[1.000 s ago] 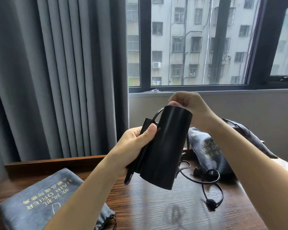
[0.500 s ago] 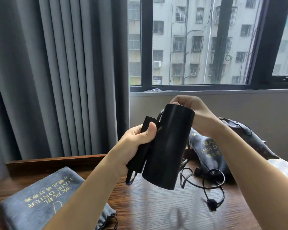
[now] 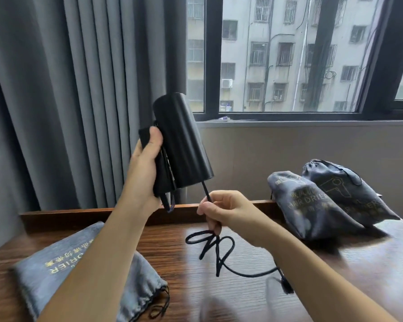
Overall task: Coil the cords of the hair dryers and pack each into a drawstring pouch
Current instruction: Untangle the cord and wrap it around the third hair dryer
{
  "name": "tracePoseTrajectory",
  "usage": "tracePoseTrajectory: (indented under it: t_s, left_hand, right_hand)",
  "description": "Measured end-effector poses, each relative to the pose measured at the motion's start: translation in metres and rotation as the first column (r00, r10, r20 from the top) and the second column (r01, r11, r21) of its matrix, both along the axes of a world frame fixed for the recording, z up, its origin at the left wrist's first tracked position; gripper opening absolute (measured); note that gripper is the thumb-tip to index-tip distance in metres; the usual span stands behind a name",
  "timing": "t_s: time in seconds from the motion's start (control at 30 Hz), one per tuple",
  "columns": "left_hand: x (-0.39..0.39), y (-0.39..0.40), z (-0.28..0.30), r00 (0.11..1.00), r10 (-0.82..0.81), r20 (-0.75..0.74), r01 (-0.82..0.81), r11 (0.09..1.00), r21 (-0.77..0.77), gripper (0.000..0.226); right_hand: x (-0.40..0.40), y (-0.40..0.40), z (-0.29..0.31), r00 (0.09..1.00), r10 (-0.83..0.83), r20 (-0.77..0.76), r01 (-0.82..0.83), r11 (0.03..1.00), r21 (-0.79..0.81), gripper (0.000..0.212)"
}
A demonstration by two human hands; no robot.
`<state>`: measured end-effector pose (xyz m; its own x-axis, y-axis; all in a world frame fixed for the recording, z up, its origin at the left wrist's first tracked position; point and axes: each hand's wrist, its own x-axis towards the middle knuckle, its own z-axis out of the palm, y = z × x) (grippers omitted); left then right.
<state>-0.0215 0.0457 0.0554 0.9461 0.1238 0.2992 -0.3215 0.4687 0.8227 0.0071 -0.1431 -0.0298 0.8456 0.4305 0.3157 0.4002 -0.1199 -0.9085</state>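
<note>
Left hand (image 3: 147, 168): gripping the folded handle of a black hair dryer (image 3: 182, 145), thumb lying up along the handle, and holding the dryer upright in the air above the wooden table (image 3: 242, 293), in front of the grey curtain (image 3: 79, 89).

Right hand (image 3: 223, 210): fingers curling round the black cord (image 3: 219, 249) just below the barrel's lower end, with the cord running taut from the dryer into the fist.

Cord, below the fist: hanging in loose loops over the table and trailing right to the plug (image 3: 286, 285), which is showing blurred near the right forearm.

Flat pouch (image 3: 79, 270): grey drawstring pouch with gold lettering, lying on the table at lower left, partly under the left forearm, its drawstring (image 3: 158, 307) spilling out at the gathered mouth.

Filled pouches: two grey pouches sitting at the right of the table, the nearer one (image 3: 305, 205) touching the farther one (image 3: 349, 194), both bulging and drawn closed.

Window (image 3: 289, 54): standing behind the table, showing an apartment block outside.
</note>
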Motion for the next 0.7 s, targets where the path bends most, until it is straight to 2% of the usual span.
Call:
tracePoseTrajectory:
  t_s: [0.13, 0.2, 0.33, 0.43, 0.53, 0.67, 0.7]
  left_hand:
    - [0.011, 0.012, -0.003, 0.996, 0.076, 0.051, -0.076, 0.997, 0.006, 0.035]
    - [0.015, 0.019, -0.003, 0.991, 0.119, 0.061, -0.118, 0.993, -0.012, 0.031]
    - [0.016, 0.034, 0.000, 0.979, 0.189, 0.071, -0.187, 0.982, -0.039, 0.024]
    - [0.015, 0.045, 0.002, 0.961, 0.245, 0.126, -0.240, 0.969, -0.052, 0.029]
    - [0.015, 0.055, 0.004, 0.921, 0.338, 0.191, -0.332, 0.941, -0.067, 0.031]
    - [0.022, 0.074, 0.007, 0.819, 0.467, 0.334, -0.455, 0.883, -0.120, 0.025]
    - [0.025, 0.080, 0.008, 0.791, 0.497, 0.355, -0.485, 0.865, -0.131, 0.025]
  right_hand:
    - [-0.005, 0.003, -0.018, 1.000, -0.015, -0.017, 0.013, 0.997, -0.070, 0.013]
    - [-0.005, -0.001, -0.027, 0.999, -0.042, 0.005, 0.042, 0.987, -0.155, 0.013]
    - [0.000, -0.019, -0.041, 0.986, -0.154, 0.070, 0.168, 0.935, -0.313, 0.013]
    - [0.003, -0.036, -0.046, 0.974, -0.182, 0.137, 0.223, 0.882, -0.415, 0.009]
    - [-0.002, -0.048, -0.045, 0.979, -0.178, 0.098, 0.203, 0.859, -0.470, 0.026]
    - [-0.012, -0.069, -0.046, 0.972, -0.199, 0.126, 0.235, 0.786, -0.572, 0.013]
    - [-0.013, -0.075, -0.047, 0.973, -0.207, 0.106, 0.231, 0.798, -0.557, 0.008]
